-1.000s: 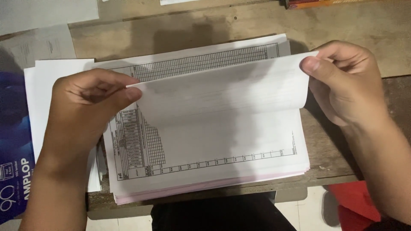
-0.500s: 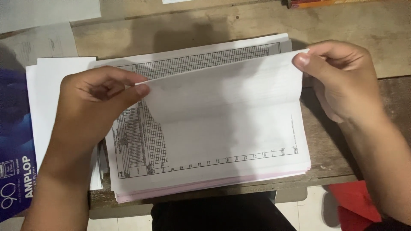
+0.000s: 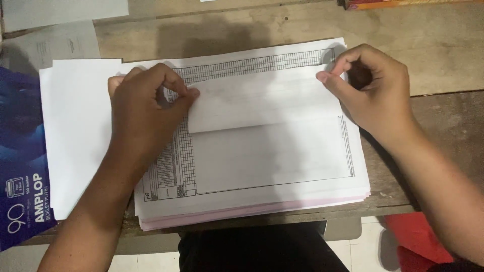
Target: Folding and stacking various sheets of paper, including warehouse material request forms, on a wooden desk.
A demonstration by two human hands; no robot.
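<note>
While fold sits atop stack (image 3: 262, 201): blue pack (image 3: 22, 166) left of stack; left hand (image 3: 143, 113) pinches sheet (image 3: 257, 103) left edge, right hand (image 3: 375, 93) pinches right edge. Best: align corners, hold even, crease flat.

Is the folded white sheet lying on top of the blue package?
No. The folded white sheet lies on the stack of printed forms, pinched by both hands, while the blue package sits apart at the left.

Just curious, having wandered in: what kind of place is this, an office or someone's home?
Probably a simple paperwork desk, office or home I cannot tell. Both hands fold a white sheet over a stack of printed grid forms on a worn wooden table, beside a blue envelope pack.
</note>
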